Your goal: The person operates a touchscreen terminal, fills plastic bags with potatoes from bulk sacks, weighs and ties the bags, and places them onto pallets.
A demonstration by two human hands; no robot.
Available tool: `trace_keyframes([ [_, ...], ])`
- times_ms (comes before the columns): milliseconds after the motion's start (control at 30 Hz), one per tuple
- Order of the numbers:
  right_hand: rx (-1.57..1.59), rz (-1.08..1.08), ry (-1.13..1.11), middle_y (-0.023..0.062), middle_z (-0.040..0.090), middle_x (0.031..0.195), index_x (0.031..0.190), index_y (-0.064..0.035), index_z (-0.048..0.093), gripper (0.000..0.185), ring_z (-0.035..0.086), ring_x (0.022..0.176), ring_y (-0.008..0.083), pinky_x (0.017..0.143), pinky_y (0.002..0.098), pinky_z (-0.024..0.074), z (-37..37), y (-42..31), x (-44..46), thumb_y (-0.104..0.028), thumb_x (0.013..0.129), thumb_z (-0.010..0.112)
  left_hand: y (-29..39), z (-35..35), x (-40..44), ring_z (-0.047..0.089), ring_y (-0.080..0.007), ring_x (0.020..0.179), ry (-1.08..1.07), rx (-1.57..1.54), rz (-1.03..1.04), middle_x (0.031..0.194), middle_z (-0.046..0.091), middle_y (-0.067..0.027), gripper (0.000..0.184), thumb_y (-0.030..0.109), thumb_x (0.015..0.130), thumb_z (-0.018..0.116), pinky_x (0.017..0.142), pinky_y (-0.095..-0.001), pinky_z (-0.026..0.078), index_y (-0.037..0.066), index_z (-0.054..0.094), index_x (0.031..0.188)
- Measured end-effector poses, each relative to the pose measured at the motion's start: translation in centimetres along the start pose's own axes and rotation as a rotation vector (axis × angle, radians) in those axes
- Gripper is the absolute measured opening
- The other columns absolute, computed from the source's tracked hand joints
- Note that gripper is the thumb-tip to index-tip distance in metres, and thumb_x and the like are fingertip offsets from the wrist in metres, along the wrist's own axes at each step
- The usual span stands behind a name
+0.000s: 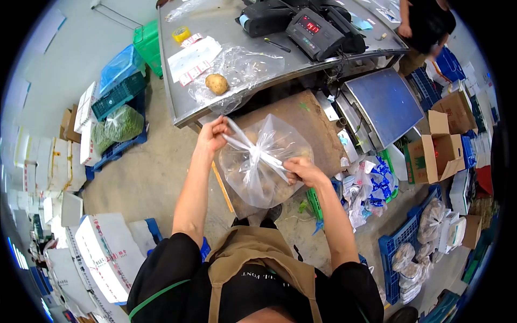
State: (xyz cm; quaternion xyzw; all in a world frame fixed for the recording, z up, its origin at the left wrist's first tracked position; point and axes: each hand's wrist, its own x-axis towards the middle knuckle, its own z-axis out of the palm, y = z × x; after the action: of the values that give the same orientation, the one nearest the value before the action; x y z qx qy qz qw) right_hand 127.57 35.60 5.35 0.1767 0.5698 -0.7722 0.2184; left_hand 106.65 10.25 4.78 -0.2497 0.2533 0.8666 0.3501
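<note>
A large clear plastic bag [264,183] stands in front of my body, its top gathered and twisted into a knot at the middle. Roundish brown shapes show dimly through the plastic. My left hand [214,134] is closed on one pulled-out end of the bag at its upper left. Closed on the other end, at the right, is my right hand [302,170]. Beyond the bag, a single potato [216,84] lies on crumpled clear plastic [250,63] near the edge of the metal table [177,102].
A scale display [314,33], yellow tape [181,34] and a marker [277,44] are on the table. A platform scale [384,106] stands at the right, near open cardboard boxes [439,152]. Another person [428,24] stands at the upper right. White boxes [110,253] sit lower left.
</note>
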Motion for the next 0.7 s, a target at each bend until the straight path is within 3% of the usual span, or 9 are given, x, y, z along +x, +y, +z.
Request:
trace_keyframes([
  [67,-0.315,-0.014,-0.010,0.0008,0.044,0.051,0.064,-0.0056,0.052,0.030,0.044,0.045,0.0134,0.053,0.0311,0.0423,1.0,-0.9,0.8,-0.024,0.086,0.060,-1.4,3.9,-2.1,0.032,-0.0038,0.041,-0.139,-0.027,-0.010,0.050,0.034,0.0062,0.017,0.009,0.091,0.050,0.054,-0.0211,0.041,-0.007,0.050,0.099],
  [200,0.605,-0.318,0.087,0.0003,0.033,0.043,0.057,-0.0095,0.044,0.030,0.033,0.038,0.0137,0.055,0.0346,0.0432,2.3,-1.1,0.7,-0.016,0.083,0.057,-0.5,0.6,3.8,0.035,-0.0084,0.040,0.037,-0.374,-0.020,0.047,0.033,0.0021,0.015,0.005,0.091,0.044,0.054,-0.0271,0.046,-0.009,0.049,0.093],
  [300,1.075,-0.114,0.256,0.0013,0.028,0.041,0.050,-0.0146,0.031,0.038,0.029,0.038,0.0138,0.072,0.0378,0.0457,-1.6,4.4,1.3,-0.013,0.080,0.054,-0.6,-3.4,8.2,0.036,-0.0111,0.040,0.219,-0.364,0.088,0.047,0.034,-0.0013,0.014,-0.001,0.088,0.038,0.054,-0.0298,0.049,-0.006,0.048,0.081],
  [333,1.182,-0.036,0.414,0.0014,0.028,0.041,0.048,-0.0158,0.028,0.038,0.027,0.038,0.0138,0.078,0.0396,0.0451,-1.9,6.3,1.2,-0.010,0.079,0.049,-0.6,-4.8,9.1,0.038,-0.0134,0.041,0.185,-0.363,0.003,0.047,0.035,-0.0032,0.017,-0.003,0.085,0.034,0.054,-0.0323,0.051,-0.003,0.044,0.072],
  [367,1.184,-0.038,0.446,0.0011,0.028,0.041,0.048,-0.0158,0.029,0.038,0.027,0.038,0.0139,0.079,0.0399,0.0450,-2.4,7.9,0.8,-0.010,0.079,0.049,-2.1,-5.0,9.2,0.039,-0.0154,0.041,0.143,-0.383,0.121,0.047,0.036,-0.0040,0.015,-0.001,0.086,0.037,0.054,-0.0333,0.051,-0.002,0.044,0.072],
  [500,1.206,-0.095,0.483,0.0018,0.027,0.039,0.050,-0.0158,0.030,0.034,0.030,0.039,0.0147,0.083,0.0369,0.0431,-3.5,5.3,-1.7,-0.011,0.081,0.046,-3.0,-2.8,8.1,0.054,-0.0245,0.072,0.125,-0.111,0.225,0.081,0.054,-0.0144,0.005,-0.002,0.085,0.046,0.078,-0.0450,0.051,-0.003,0.047,0.090],
  [600,1.079,-0.327,0.326,0.0090,0.048,0.061,0.072,-0.0082,0.046,0.020,0.050,0.065,0.0210,0.092,0.0446,0.0400,-1.9,-2.8,-3.0,-0.019,0.089,0.043,-2.0,3.5,1.4,0.056,-0.0324,0.094,-0.103,0.081,0.262,0.100,0.056,-0.0205,0.026,0.008,0.091,0.037,0.087,-0.0457,0.049,-0.011,0.049,0.105],
  [633,1.055,-0.372,0.262,0.0137,0.057,0.075,0.085,-0.0037,0.054,0.025,0.056,0.080,0.0247,0.096,0.0458,0.0384,0.5,-6.4,-3.4,-0.024,0.092,0.043,-1.9,5.3,-0.8,0.055,-0.0345,0.105,-0.173,0.199,0.252,0.111,0.055,-0.0239,0.034,0.008,0.090,0.039,0.091,-0.0493,0.047,-0.012,0.045,0.117],
  [700,0.796,-0.440,-0.013,0.0189,0.056,0.110,0.117,0.0021,0.051,0.049,0.052,0.107,0.0298,0.101,0.0435,0.0342,2.4,-9.6,-2.0,-0.041,0.094,0.044,-2.6,7.7,-3.4,0.059,-0.0319,0.102,-0.361,0.430,0.208,0.115,0.055,-0.0239,0.037,0.007,0.090,0.040,0.089,-0.0460,0.051,-0.010,0.042,0.123],
])
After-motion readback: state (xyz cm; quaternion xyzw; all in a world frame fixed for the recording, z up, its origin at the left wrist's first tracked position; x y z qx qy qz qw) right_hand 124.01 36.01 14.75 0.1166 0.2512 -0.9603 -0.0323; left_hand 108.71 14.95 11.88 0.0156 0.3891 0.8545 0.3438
